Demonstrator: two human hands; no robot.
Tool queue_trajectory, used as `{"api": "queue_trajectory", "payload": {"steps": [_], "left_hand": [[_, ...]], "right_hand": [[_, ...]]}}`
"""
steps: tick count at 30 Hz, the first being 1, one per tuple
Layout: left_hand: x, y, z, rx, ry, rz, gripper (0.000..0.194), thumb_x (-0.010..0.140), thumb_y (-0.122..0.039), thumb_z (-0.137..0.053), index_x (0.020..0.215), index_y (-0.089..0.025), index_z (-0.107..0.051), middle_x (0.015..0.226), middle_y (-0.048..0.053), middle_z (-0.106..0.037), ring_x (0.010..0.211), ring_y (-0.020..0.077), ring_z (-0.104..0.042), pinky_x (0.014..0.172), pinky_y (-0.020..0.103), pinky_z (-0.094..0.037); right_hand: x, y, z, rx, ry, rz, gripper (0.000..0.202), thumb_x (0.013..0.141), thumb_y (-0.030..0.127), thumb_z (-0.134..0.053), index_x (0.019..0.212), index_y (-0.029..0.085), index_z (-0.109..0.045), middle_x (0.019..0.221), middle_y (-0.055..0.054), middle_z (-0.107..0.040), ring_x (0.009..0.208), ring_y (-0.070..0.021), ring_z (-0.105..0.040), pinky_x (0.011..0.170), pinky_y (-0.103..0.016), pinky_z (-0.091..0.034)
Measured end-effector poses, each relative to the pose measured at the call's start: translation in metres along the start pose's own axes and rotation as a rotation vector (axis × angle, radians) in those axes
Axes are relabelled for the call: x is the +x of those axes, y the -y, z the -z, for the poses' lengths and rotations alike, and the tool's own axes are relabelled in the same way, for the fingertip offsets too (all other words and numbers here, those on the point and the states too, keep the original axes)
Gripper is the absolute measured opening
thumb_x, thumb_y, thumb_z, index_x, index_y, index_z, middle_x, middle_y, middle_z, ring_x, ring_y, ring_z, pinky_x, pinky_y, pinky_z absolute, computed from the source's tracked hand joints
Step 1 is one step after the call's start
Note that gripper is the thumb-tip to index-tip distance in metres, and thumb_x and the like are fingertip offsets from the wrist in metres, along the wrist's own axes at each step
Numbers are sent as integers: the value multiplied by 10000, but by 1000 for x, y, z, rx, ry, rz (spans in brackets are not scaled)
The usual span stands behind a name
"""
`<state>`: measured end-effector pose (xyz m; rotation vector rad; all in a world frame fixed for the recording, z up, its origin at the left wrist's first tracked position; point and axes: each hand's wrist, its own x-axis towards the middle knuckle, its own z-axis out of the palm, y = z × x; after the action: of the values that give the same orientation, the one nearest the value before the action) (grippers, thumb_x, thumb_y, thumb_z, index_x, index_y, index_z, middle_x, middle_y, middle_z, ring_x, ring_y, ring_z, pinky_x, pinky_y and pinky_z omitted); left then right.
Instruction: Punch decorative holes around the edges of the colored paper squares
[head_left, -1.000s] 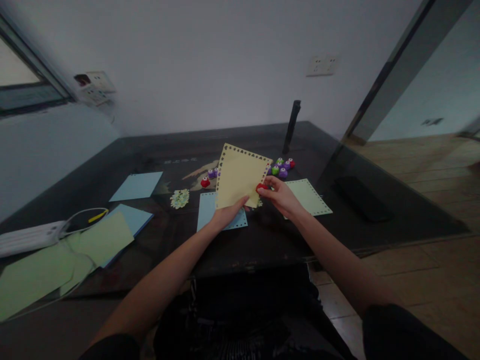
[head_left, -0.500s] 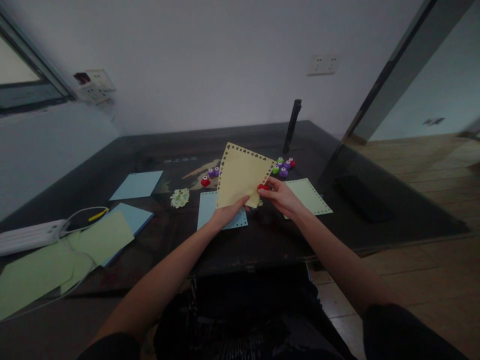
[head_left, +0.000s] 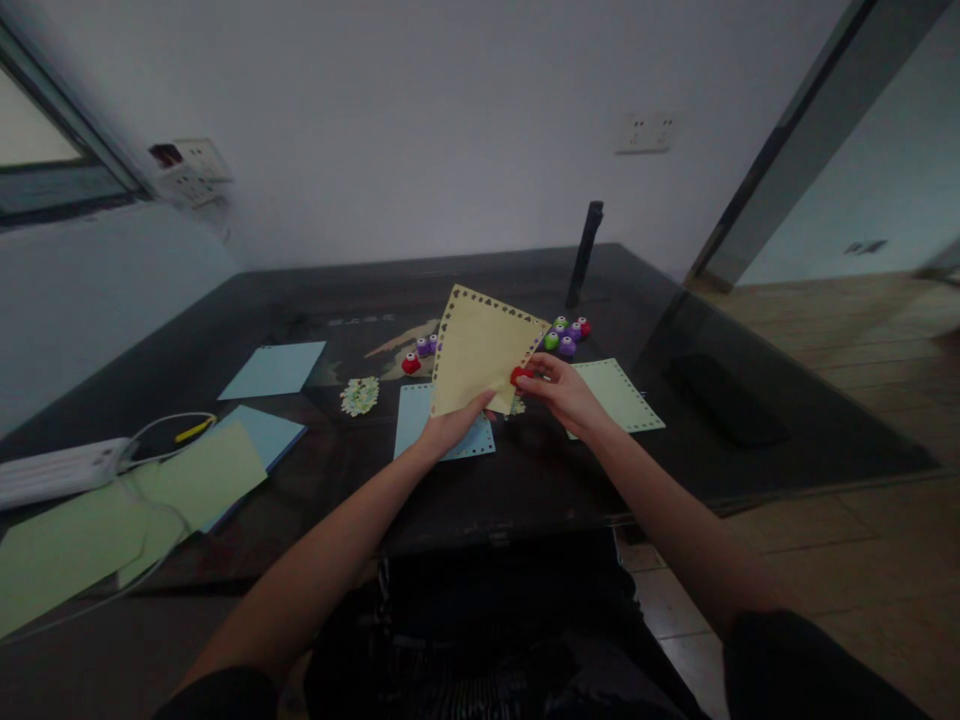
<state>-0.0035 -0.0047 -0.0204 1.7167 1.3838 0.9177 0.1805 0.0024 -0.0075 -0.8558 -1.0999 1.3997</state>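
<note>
My left hand (head_left: 456,424) grips the lower edge of a yellow sheet of paper (head_left: 484,350), held up and tilted above the table. Small punched shapes run along its left, top and right edges. At the right edge, my right hand (head_left: 561,392) is closed on a small red craft punch (head_left: 520,376). Under the yellow sheet lies a blue sheet with a punched border (head_left: 414,415). Beside my right hand rests a pale green punched sheet (head_left: 619,395). Little paper cut-outs (head_left: 360,396) are heaped left of the blue sheet, and more show below the yellow one.
Other punches (head_left: 567,336) in green, purple and red cluster behind my right hand; several (head_left: 421,350) sit left of the sheet. A black upright stick (head_left: 585,252) stands at the back. Blue paper (head_left: 274,369), green paper (head_left: 75,540) and a white power strip (head_left: 64,473) lie left, a dark flat object (head_left: 726,400) right.
The red punch and my right hand have shifted slightly down and left along the sheet's right edge. My left hand and the yellow sheet have barely moved.
</note>
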Motion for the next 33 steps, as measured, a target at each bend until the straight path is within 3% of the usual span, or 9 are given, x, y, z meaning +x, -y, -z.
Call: {"api": "queue_trajectory", "payload": {"steps": [16, 23, 28, 33], "left_hand": [[-1, -1, -4, -1, -18, 16, 383, 799, -481, -467, 553, -242, -638, 948, 15, -717, 1014, 227, -607, 1072, 347, -316], [-1, -3, -6, -12, 61, -130, 301, 796, -428, -502, 691, -188, -650, 796, 61, -723, 897, 216, -646, 974, 348, -419], [-1, -4, -4, -68, 9, -24, 337, 810, -449, -486, 816, -171, -675, 858, 68, -725, 1011, 216, -618, 1040, 338, -364], [0, -1, -1, -20, 47, 54, 469, 825, -516, -406, 574, -209, -656, 851, 56, -724, 971, 242, -624, 1044, 348, -353]], "right_hand": [[2, -4, -2, -50, -82, 62, 361, 561, 299, -791, 883, 215, -652, 916, -43, -676, 916, -199, -616, 887, -392, -454], [3, -1, -2, 7, -122, 80, 335, 577, 336, -787, 867, 216, -668, 921, -40, -679, 884, -191, -618, 875, -389, -464], [3, -2, -1, -29, -86, 67, 351, 579, 336, -788, 888, 211, -679, 920, -42, -687, 898, -201, -623, 885, -399, -457], [3, -5, 0, -64, -87, 68, 330, 625, 341, -763, 919, 214, -683, 935, -50, -693, 891, -197, -631, 895, -405, -458]]}}
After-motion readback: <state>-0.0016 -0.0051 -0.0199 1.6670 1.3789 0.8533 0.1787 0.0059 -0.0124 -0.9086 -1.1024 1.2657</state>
